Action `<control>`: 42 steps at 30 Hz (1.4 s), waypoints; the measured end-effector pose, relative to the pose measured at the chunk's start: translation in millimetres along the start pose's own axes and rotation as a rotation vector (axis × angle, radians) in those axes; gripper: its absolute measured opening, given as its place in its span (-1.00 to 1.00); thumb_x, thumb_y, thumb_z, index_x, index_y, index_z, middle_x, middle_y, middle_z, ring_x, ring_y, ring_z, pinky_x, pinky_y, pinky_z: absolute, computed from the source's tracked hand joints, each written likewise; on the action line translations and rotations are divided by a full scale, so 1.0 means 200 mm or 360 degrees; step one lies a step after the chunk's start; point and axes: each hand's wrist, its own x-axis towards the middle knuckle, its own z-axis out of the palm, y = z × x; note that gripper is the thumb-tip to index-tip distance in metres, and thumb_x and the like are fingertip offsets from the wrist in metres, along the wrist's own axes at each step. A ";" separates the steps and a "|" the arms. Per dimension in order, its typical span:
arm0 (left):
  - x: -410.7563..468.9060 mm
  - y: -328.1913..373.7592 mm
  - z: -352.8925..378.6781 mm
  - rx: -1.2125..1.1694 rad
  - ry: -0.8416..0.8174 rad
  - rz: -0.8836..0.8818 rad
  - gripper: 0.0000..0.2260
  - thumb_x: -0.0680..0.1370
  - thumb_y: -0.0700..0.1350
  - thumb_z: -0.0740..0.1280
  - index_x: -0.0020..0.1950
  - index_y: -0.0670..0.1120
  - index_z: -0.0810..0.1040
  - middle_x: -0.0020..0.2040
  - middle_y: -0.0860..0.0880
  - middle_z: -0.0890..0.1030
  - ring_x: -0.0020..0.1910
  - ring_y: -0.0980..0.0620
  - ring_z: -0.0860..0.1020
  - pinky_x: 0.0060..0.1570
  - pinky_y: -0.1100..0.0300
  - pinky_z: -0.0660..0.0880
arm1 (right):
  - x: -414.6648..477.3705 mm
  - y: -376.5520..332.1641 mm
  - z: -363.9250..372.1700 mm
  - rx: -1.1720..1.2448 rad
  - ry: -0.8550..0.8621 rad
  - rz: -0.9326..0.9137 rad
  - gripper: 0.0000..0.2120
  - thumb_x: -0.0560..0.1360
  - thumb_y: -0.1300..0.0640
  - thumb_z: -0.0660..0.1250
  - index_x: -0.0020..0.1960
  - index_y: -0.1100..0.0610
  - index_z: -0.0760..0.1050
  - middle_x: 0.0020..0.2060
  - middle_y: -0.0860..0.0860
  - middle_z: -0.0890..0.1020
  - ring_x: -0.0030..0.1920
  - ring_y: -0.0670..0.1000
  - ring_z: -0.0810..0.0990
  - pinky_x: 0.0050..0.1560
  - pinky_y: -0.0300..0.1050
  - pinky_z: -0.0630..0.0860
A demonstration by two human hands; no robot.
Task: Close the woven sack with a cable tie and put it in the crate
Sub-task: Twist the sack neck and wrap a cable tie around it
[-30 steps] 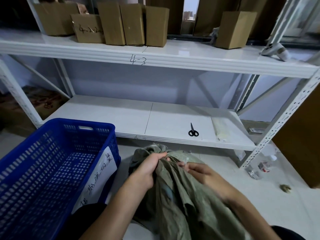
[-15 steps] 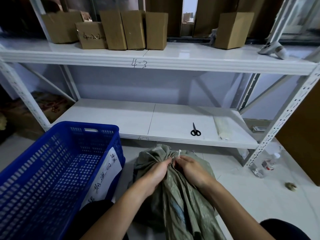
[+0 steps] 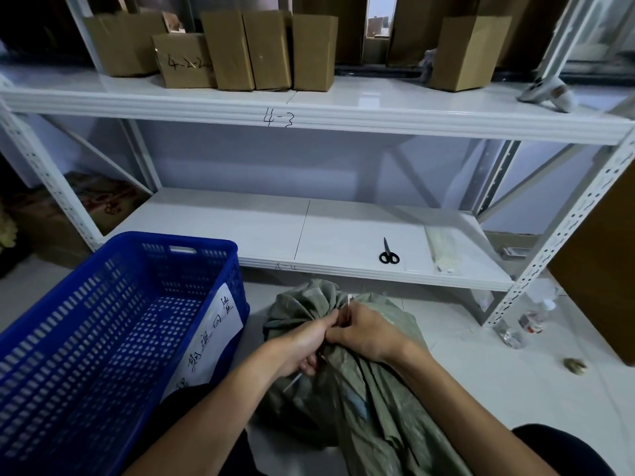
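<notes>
Green-grey woven sack [image 3: 371, 400] lies on the floor at the lower centre of the frame, its mouth gathered into a bunched neck that points toward the lower shelf [image 3: 240, 228], and both hands meet right at that neck, because that is where the cable tie [image 3: 349, 301] has to bite. The left hand [image 3: 302, 350] comes in from the lower left with its fingers [image 3: 307, 365] curled tight round the tie's thin white tail, which pokes out below the fist toward the bottom of the picture; this looks like a pulling grip, meant to draw the loop smaller. The right hand [image 3: 366, 334] sits just beside it, touching it, with its fingers [image 3: 338, 333] closed narrow in a pinch on the tie at the neck, where a short white end stands up above the knuckles. It seems to brace the neck so the fabric cannot slip while the other hand pulls, though I cannot tell whether it grips fabric as well. How tight the loop is cannot be seen, since the hands cover it. A blue crate [image 3: 113, 304] stands just left of the sack, open side up and near enough for a short lift once the neck is shut. Black scissors [image 3: 389, 253] lie on the lower shelf right of centre, likely for trimming the tail, beside a clear packet of spare ties [image 3: 441, 249].
</notes>
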 end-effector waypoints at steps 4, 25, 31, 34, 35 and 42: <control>-0.02 0.01 -0.02 0.0115 0.0010 0.0046 -0.60 0.59 0.32 0.15 0.10 0.03 0.51 -0.49 0.06 0.37 -0.54 0.12 0.29 -0.51 0.25 0.13 | -0.01 0.04 0.02 0.0096 0.0146 0.0079 -0.78 0.36 0.03 0.39 -0.31 0.18 0.54 -0.42 -0.01 0.59 -0.39 -0.09 0.51 -0.30 -0.05 0.50; -0.22 -0.29 0.06 0.0239 -0.0179 0.0034 -0.90 0.59 -0.07 0.32 -0.05 -0.04 0.61 -0.14 0.02 0.71 -0.18 0.12 0.67 -0.13 0.34 0.60 | -0.03 0.02 -0.04 0.0877 0.0237 0.0334 -0.92 0.41 0.14 0.41 -0.22 0.10 0.53 -0.42 -0.02 0.54 -0.52 -0.18 0.45 -0.51 -0.38 0.36; -0.21 -0.26 0.21 -0.0901 0.0329 0.0042 -0.74 0.64 0.09 0.24 -0.11 -0.02 0.60 -0.04 -0.07 0.65 -0.06 -0.01 0.58 0.03 0.13 0.48 | -0.05 0.01 -0.03 0.1058 0.0190 0.0424 -0.92 0.42 0.13 0.40 -0.22 0.12 0.59 -0.39 0.01 0.62 -0.46 -0.11 0.53 -0.49 -0.38 0.41; -0.16 -0.23 0.23 -0.0904 0.0551 0.0251 -0.67 0.63 0.12 0.24 0.15 -0.09 0.63 0.09 -0.09 0.67 0.11 -0.07 0.61 0.23 0.04 0.49 | -0.06 0.01 -0.04 0.1069 0.0158 0.0421 -0.91 0.44 0.14 0.39 -0.19 0.15 0.60 -0.38 0.01 0.64 -0.46 -0.14 0.56 -0.46 -0.38 0.44; -0.14 -0.22 0.23 -0.0844 0.0622 0.0321 -0.66 0.63 0.10 0.26 0.18 -0.11 0.65 0.09 -0.08 0.68 0.12 -0.07 0.61 0.25 0.01 0.49 | -0.07 0.01 -0.04 0.1061 0.0154 0.0421 -0.91 0.44 0.13 0.38 -0.20 0.15 0.60 -0.40 -0.01 0.65 -0.46 -0.15 0.57 -0.46 -0.38 0.44; 0.01 -0.15 0.19 -0.0957 0.0635 0.0070 -0.74 0.59 0.04 0.35 -0.01 -0.15 0.65 0.10 -0.10 0.68 0.05 -0.08 0.58 0.15 0.11 0.44 | -0.08 0.01 -0.05 0.0987 0.0131 0.0453 -0.88 0.40 0.04 0.39 -0.23 0.09 0.61 -0.41 -0.05 0.67 -0.44 -0.15 0.59 -0.46 -0.36 0.44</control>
